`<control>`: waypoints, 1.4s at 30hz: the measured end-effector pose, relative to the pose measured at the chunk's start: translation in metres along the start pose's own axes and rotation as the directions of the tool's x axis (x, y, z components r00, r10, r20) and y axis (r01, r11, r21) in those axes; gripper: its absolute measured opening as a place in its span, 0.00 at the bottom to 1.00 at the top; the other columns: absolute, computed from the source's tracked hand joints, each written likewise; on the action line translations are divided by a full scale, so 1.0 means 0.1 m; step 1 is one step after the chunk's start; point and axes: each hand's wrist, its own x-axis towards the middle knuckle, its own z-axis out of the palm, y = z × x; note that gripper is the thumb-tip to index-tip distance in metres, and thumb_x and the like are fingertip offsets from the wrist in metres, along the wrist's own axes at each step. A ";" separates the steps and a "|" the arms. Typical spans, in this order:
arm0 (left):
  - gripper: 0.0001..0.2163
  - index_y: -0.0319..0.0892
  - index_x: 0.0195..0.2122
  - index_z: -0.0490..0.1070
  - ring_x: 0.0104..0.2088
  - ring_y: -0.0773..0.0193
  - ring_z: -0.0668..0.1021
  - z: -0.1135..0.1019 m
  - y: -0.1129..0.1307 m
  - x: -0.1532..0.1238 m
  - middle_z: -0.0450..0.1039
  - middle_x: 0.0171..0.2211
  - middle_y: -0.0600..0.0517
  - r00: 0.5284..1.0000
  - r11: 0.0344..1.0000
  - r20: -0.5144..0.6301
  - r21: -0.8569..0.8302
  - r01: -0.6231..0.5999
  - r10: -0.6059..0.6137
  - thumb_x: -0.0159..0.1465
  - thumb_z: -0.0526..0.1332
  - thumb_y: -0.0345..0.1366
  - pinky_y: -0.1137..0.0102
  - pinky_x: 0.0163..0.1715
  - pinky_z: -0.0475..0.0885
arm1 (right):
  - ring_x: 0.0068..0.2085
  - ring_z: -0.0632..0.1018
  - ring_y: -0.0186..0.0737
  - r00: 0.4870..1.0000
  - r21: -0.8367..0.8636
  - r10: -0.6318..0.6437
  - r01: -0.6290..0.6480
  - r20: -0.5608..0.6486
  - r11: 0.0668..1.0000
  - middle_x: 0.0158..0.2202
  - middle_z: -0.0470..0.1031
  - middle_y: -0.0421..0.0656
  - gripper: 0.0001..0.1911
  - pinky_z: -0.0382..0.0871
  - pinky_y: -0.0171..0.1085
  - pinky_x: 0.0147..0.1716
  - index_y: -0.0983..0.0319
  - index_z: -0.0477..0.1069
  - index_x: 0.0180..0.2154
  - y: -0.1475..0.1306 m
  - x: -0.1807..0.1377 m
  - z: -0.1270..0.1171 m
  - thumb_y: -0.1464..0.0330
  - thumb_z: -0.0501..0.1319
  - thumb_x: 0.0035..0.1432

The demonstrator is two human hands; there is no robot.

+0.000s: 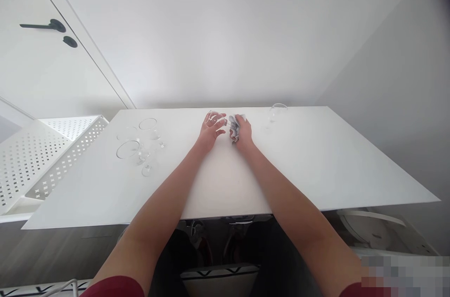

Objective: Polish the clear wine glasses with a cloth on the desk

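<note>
Both arms reach far out over a white table (298, 166). My left hand (210, 131) curls its fingers round a clear wine glass (215, 118) held tipped on its side. My right hand (242, 131) is closed on a crumpled grey-white cloth (234, 129), which presses against the glass's open end. The two hands almost touch near the table's far edge.
Three clear wine glasses (140, 144) stand grouped at the left of the table. Another glass (277, 112) stands at the far edge, right of my hands. A white perforated rack (52, 156) sits beyond the left edge. A door with a black handle (45, 25) is upper left.
</note>
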 end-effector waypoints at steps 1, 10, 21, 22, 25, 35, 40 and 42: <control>0.21 0.48 0.45 0.71 0.46 0.62 0.78 0.00 0.00 0.00 0.74 0.56 0.48 1.000 1.000 -0.005 -0.008 0.002 -0.002 0.55 0.77 0.40 0.72 0.34 0.73 | 0.20 0.68 0.31 0.998 -0.033 -0.062 0.062 0.000 0.998 0.27 0.69 0.35 0.15 0.55 0.30 0.13 0.56 0.65 0.35 0.00 -0.01 0.00 0.53 0.64 0.61; 0.13 0.49 0.43 0.74 0.55 0.61 0.77 -0.11 0.05 0.04 0.69 0.65 0.52 0.967 0.955 -0.207 -0.222 -0.195 0.150 0.61 0.72 0.45 0.73 0.36 0.74 | 0.44 0.77 0.43 0.759 -0.256 -0.498 0.625 0.420 0.737 0.45 0.73 0.45 0.17 0.77 0.43 0.44 0.55 0.75 0.41 0.03 -0.22 0.13 0.51 0.69 0.59; 0.17 0.53 0.47 0.72 0.61 0.59 0.74 -0.06 0.02 0.02 0.68 0.65 0.54 0.990 0.962 0.003 -0.236 -0.138 0.143 0.60 0.73 0.36 0.67 0.52 0.75 | 0.24 0.72 0.32 0.959 0.131 -0.120 0.089 0.257 0.987 0.29 0.73 0.36 0.21 0.65 0.32 0.19 0.56 0.69 0.39 0.04 -0.10 0.10 0.50 0.72 0.55; 0.17 0.53 0.48 0.71 0.62 0.59 0.73 -0.06 0.02 0.02 0.68 0.64 0.54 0.989 0.959 0.004 -0.246 -0.141 0.147 0.61 0.73 0.36 0.66 0.55 0.74 | 0.26 0.72 0.32 0.950 0.131 -0.194 0.166 0.246 0.977 0.31 0.74 0.37 0.21 0.67 0.32 0.21 0.55 0.69 0.41 0.03 -0.12 0.10 0.51 0.72 0.55; 0.17 0.53 0.48 0.71 0.65 0.58 0.71 -0.06 0.02 0.03 0.67 0.64 0.54 0.990 0.954 -0.033 -0.266 -0.139 0.135 0.60 0.74 0.38 0.63 0.60 0.70 | 0.29 0.74 0.32 0.910 0.138 -0.308 0.279 0.279 0.950 0.36 0.75 0.39 0.21 0.69 0.32 0.23 0.54 0.71 0.44 0.01 -0.19 0.12 0.47 0.68 0.59; 0.21 0.54 0.47 0.70 0.66 0.55 0.70 -0.07 0.02 0.03 0.66 0.64 0.52 0.989 0.979 -0.059 -0.142 -0.146 0.139 0.56 0.76 0.46 0.61 0.57 0.71 | 0.27 0.74 0.32 0.938 0.088 -0.194 0.176 0.286 0.981 0.33 0.76 0.38 0.25 0.71 0.32 0.25 0.54 0.72 0.43 -0.04 -0.18 0.11 0.41 0.62 0.60; 0.21 0.54 0.46 0.70 0.65 0.56 0.71 -0.07 0.01 0.04 0.68 0.61 0.53 0.991 0.970 -0.048 -0.205 -0.130 0.123 0.56 0.77 0.43 0.63 0.55 0.72 | 0.26 0.73 0.32 0.951 0.091 -0.168 0.149 0.261 0.985 0.32 0.74 0.37 0.24 0.71 0.32 0.25 0.55 0.72 0.42 0.00 -0.14 0.11 0.42 0.63 0.60; 0.20 0.54 0.46 0.71 0.64 0.57 0.71 -0.07 0.01 0.04 0.68 0.61 0.53 0.992 0.969 -0.053 -0.211 -0.125 0.116 0.56 0.77 0.42 0.63 0.54 0.72 | 0.26 0.73 0.32 0.949 0.105 -0.168 0.145 0.267 0.984 0.31 0.74 0.37 0.24 0.71 0.32 0.24 0.55 0.72 0.41 0.00 -0.13 0.11 0.43 0.64 0.60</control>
